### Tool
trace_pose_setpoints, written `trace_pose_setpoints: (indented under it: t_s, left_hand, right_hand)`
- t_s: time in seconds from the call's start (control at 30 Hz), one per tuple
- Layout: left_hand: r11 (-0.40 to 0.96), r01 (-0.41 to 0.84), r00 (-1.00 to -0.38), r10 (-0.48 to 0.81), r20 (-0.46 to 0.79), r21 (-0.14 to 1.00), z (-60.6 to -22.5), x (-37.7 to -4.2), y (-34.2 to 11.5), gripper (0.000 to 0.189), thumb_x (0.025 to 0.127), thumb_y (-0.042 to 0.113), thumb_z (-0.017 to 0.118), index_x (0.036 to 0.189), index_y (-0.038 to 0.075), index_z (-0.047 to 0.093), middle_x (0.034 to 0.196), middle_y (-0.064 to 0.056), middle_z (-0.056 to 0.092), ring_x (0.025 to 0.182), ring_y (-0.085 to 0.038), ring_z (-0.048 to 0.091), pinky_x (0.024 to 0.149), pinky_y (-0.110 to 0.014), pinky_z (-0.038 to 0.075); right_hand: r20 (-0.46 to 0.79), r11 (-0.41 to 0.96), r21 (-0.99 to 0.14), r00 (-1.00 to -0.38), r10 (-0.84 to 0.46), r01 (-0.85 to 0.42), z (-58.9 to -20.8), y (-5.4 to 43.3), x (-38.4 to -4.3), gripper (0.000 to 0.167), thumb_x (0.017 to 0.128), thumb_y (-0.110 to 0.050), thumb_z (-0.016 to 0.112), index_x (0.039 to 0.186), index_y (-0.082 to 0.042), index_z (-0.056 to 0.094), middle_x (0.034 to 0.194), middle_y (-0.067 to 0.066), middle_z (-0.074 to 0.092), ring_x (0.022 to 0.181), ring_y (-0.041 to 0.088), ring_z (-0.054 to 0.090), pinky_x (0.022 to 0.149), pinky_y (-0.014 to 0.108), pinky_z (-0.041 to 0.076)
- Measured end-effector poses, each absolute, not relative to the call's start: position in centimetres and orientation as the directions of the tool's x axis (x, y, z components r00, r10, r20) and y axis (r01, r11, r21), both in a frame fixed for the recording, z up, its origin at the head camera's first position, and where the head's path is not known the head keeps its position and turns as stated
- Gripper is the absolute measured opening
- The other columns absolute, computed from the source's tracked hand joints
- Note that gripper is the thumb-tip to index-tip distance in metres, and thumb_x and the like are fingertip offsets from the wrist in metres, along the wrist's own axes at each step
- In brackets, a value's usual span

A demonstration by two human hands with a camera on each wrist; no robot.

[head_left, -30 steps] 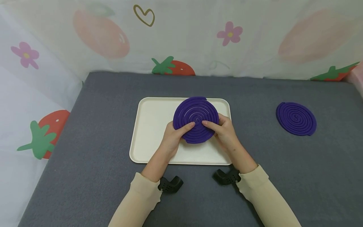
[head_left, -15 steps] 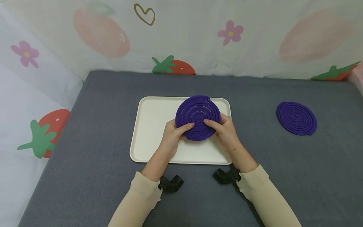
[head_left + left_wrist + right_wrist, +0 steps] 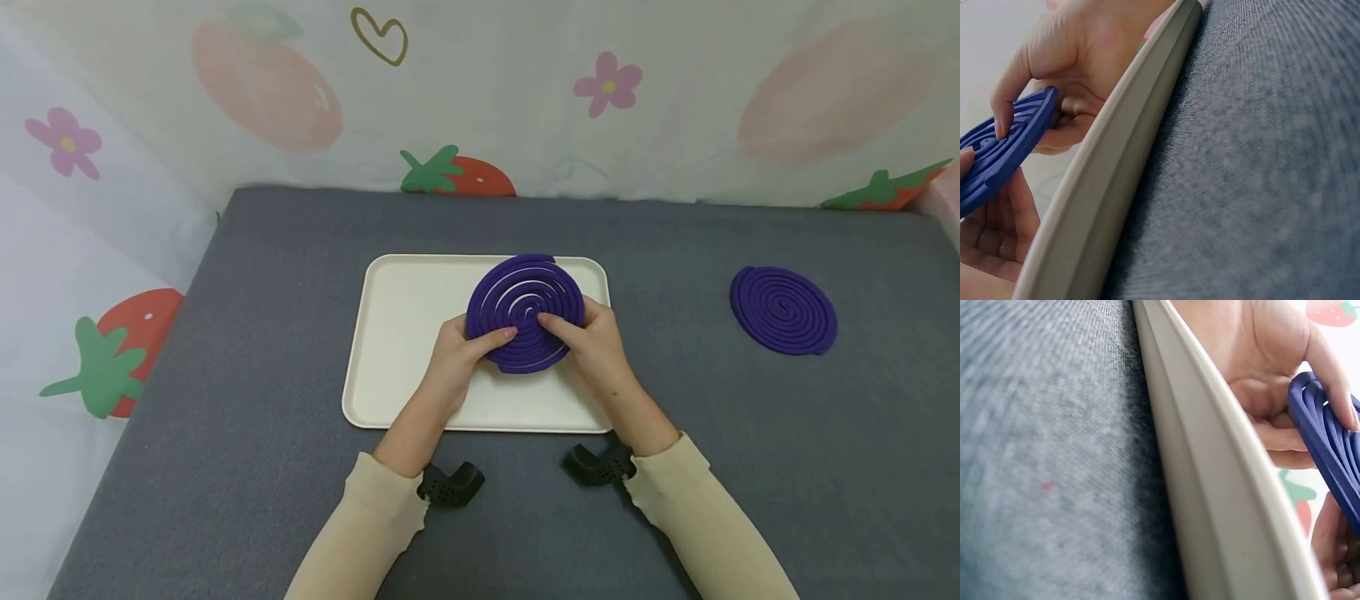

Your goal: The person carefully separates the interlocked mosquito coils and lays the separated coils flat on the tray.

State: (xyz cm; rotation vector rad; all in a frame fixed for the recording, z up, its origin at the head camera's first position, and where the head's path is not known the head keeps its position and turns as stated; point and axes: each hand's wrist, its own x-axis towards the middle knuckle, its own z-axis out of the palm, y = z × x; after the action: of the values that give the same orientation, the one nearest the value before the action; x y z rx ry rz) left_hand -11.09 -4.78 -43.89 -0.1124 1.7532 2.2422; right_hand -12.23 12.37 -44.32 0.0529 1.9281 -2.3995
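Both hands hold a purple spiral trivet (image 3: pixel 501 304), a flat coiled disc, above the right part of a cream tray (image 3: pixel 397 358). My left hand (image 3: pixel 456 358) grips its lower left edge, and my right hand (image 3: pixel 600 342) grips its right edge. Both thumbs press on the coil near its centre, with the other fingers underneath, mostly hidden in the head view. The wrist views show the trivet (image 3: pixel 1029 134) tilted between the two hands. Light gaps show between some of its inner rings.
A second purple spiral trivet (image 3: pixel 783 310) lies flat on the grey cloth (image 3: pixel 750 458) to the right. Behind the table hangs a pale curtain (image 3: pixel 525 92) printed with strawberries and flowers. Black wrist cameras (image 3: pixel 453 485) sit near the tray's front edge.
The held trivet has shifted slightly right, and the gaps between its inner rings have widened. Both hands keep their grip on it. The second trivet stays in place.
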Motion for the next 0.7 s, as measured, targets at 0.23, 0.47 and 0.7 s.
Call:
trace_pose_setpoints:
  t_s: [0.23, 0.47, 0.7]
  left_hand:
    - [-0.217, -0.261, -0.955, 0.200, -0.219, 0.941, -43.87, -11.10, -4.85, 0.044, 0.084, 0.002, 0.062, 0.126, -0.009, 0.051, 0.109, -0.014, 0.064, 0.088, -0.011, 0.064, 0.076, -0.025, 0.052]
    - [-0.216, -0.263, -0.950, 0.231, -0.212, 0.940, -44.01, -11.14, -4.84, 0.050, 0.086, 0.006, 0.059, 0.133, -0.005, 0.047, 0.121, -0.018, 0.059, 0.095, -0.012, 0.061, 0.081, -0.025, 0.050]
    - [-0.205, -0.262, -0.952, 0.216, -0.218, 0.943, -44.10, -11.27, -4.70, 0.041, 0.091, 0.007, 0.058, 0.130, -0.005, 0.050, 0.112, -0.014, 0.064, 0.088, -0.011, 0.064, 0.076, -0.026, 0.053]
  right_hand:
    - [-0.092, -0.198, -0.976, -0.996, -0.004, 0.091, -44.36, 12.35, -12.27, 0.032, 0.081, 0.008, 0.062, 0.110, 0.019, 0.055, 0.080, -0.008, 0.067, 0.074, 0.007, 0.063, 0.069, 0.021, 0.053]
    - [-0.119, -0.186, -0.976, -0.993, 0.012, 0.114, -44.55, 12.35, -12.35, 0.033, 0.081, 0.006, 0.063, 0.111, 0.019, 0.055, 0.080, -0.007, 0.067, 0.075, 0.006, 0.063, 0.070, 0.021, 0.053]
    - [-0.125, -0.185, -0.976, -0.990, 0.062, 0.112, -44.57, 12.31, -12.42, 0.035, 0.081, 0.006, 0.064, 0.113, 0.017, 0.056, 0.082, -0.007, 0.067, 0.076, 0.006, 0.063, 0.070, 0.020, 0.052]
